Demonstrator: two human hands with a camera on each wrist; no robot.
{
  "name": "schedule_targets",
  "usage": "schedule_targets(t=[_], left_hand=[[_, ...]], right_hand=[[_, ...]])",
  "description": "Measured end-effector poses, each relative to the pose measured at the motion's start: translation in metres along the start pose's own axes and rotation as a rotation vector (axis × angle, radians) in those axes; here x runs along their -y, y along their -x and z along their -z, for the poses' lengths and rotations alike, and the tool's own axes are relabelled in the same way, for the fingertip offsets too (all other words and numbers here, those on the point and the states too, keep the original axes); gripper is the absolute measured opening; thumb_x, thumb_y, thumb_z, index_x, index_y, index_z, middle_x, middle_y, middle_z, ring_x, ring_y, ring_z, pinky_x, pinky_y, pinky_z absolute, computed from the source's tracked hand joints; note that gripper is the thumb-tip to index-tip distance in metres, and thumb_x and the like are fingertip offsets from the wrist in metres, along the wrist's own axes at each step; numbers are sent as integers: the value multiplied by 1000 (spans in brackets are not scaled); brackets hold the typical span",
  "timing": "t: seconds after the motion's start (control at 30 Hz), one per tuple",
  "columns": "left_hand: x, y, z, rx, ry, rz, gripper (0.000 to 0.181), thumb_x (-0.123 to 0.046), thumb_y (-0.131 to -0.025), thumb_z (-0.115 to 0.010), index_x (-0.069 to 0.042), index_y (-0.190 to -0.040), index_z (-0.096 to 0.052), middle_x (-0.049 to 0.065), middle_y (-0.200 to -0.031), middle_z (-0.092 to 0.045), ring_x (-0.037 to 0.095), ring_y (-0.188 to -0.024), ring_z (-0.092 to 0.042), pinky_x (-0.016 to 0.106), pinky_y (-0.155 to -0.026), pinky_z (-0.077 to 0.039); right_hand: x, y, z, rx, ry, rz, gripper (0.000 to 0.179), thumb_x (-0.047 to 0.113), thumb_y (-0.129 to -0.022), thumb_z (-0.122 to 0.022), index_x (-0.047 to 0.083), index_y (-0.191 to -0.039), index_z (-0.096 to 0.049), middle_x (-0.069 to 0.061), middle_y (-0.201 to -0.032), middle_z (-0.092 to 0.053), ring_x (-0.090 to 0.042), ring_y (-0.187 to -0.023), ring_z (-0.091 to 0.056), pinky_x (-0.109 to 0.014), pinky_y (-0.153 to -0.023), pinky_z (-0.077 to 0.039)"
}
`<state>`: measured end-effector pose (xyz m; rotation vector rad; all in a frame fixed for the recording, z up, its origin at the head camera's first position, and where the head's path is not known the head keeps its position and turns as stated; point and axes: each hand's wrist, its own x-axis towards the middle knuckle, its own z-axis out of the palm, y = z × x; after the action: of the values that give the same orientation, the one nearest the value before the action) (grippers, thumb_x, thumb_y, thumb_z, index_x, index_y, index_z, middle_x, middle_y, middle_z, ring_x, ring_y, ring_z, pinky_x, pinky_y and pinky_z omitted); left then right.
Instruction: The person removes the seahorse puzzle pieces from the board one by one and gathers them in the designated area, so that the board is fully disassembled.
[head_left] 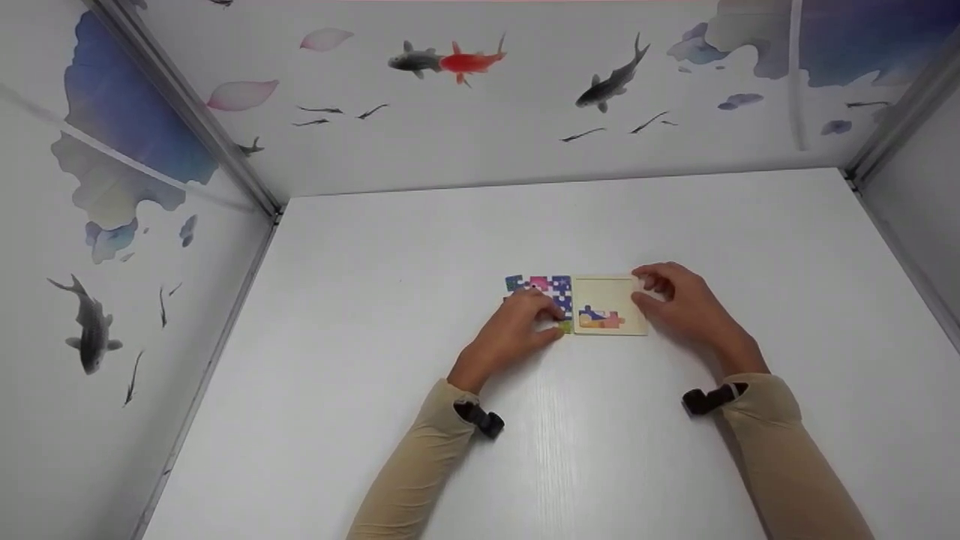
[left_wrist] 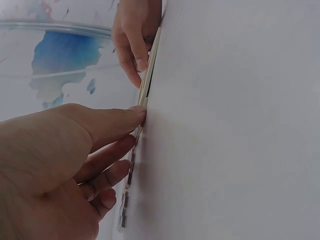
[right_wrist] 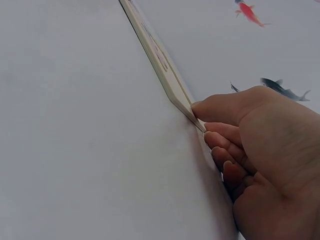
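Observation:
A square wooden puzzle tray [head_left: 609,292] lies on the table, with a few joined pieces [head_left: 600,318] in its lower left corner. My right hand [head_left: 679,300] grips the tray's right edge, its thumb [right_wrist: 217,109] on the rim and the other fingers curled at the side. Left of the tray is a block of blue and pink puzzle pieces [head_left: 559,285], partly hidden under my left hand [head_left: 514,326]. The left thumb and forefinger pinch a green puzzle piece [head_left: 565,328] at the block's lower right corner, close to the tray.
The white table [head_left: 360,300] extends around the puzzle on all sides. Upright panels with painted fish stand behind it [head_left: 480,135] and along the left [head_left: 45,225]. Another panel [head_left: 922,187] rises on the right. A black strap device sits on each wrist.

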<state>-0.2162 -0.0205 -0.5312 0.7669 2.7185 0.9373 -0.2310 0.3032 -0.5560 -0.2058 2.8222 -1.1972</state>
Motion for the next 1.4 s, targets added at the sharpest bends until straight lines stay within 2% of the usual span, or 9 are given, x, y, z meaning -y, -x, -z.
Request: schedule_targets(t=[0.17,0.33,0.53,0.77,0.9,1.1,1.3,1.4], left_hand=[[1,-1,-2,-8,-6,1,24,-27,-101,-79,-16,-123,-78,-2,-123,-72,14,-123,-61,35,-115,-49],[2,-3,-3,-18,0,-7,24,-26,-100,-80,-15,-122,-79,-1,-121,-72,14,-117,-60,33,-108,-52],[0,-4,-4,-25,-43,-24,25,-28,-100,-80,-15,-121,-79,-2,-119,-72,14,-115,-59,33,-106,-52],[-16,-10,-7,-11,-73,-62,33,-26,-100,-80,-16,-131,-74,-1,-130,-71,17,-128,-59,34,-115,-49],[-31,-17,-12,25,-49,-87,34,-24,-101,-79,-14,-133,-74,1,-132,-71,18,-128,-59,31,-114,-49],[-50,-31,-24,82,-95,-160,34,-25,-104,-75,-12,-136,-74,3,-132,-68,15,-123,-60,24,-108,-50],[-55,-38,-34,30,-91,-197,28,-25,-111,-64,-7,-129,-74,8,-125,-67,18,-114,-63,23,-103,-51],[-55,-37,-37,27,-56,-180,27,-24,-111,-63,-7,-129,-73,9,-126,-63,18,-114,-63,22,-101,-52]], right_hand=[[0,1,0,1,-6,-4,46,34,-105,-72,16,-147,-63,-8,-121,-62,-26,-114,-53,-40,-99,-46],[0,0,0,-6,7,35,43,29,-105,-72,14,-145,-64,-9,-118,-62,-25,-110,-53,-32,-95,-43],[0,-1,0,-4,11,44,43,29,-105,-72,14,-145,-65,-8,-118,-62,-24,-109,-52,-28,-94,-42],[0,-3,2,-5,17,39,44,29,-105,-72,15,-147,-65,-8,-118,-62,-25,-109,-53,-30,-94,-43],[-1,-4,3,-3,20,57,44,29,-106,-72,14,-146,-65,-10,-117,-63,-25,-108,-53,-28,-92,-43],[-1,-4,4,-2,12,73,43,25,-105,-72,12,-146,-66,-11,-117,-64,-24,-106,-54,-24,-89,-42],[-2,-4,3,-9,3,93,43,25,-105,-74,9,-144,-67,-12,-116,-64,-24,-104,-54,-19,-86,-41],[-3,-4,3,-12,4,99,43,24,-104,-74,9,-144,-67,-12,-116,-65,-24,-105,-54,-18,-86,-41]])
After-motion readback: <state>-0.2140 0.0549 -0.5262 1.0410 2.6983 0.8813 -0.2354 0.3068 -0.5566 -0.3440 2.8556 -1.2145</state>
